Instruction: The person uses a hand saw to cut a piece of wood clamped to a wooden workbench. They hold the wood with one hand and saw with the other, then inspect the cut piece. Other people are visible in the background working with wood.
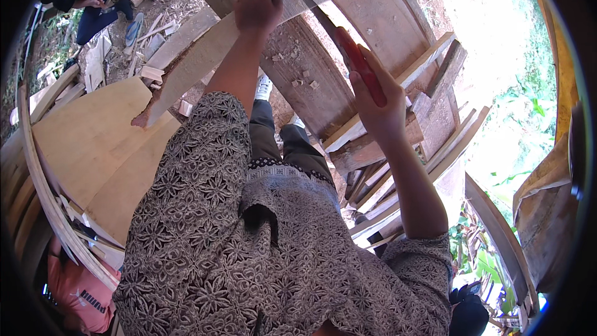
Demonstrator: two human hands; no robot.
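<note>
Over wood planks (311, 81), L hand (256, 7) is gripping thin wood strip (205, 62); R hand (376, 102) is clasping red knife (360, 65).

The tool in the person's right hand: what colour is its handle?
Red. The tool's handle shows in the head view, gripped in the right hand above the dark wooden boards.

I am gripping a long, thin, pale wooden strip (205, 56) in my left hand (256, 6); it is curving from the upper right down to a ragged, broken lower-left end. In my right hand (376, 102) I am holding a red-handled tool (364, 68), slanting upward, close beside the strip.
</note>
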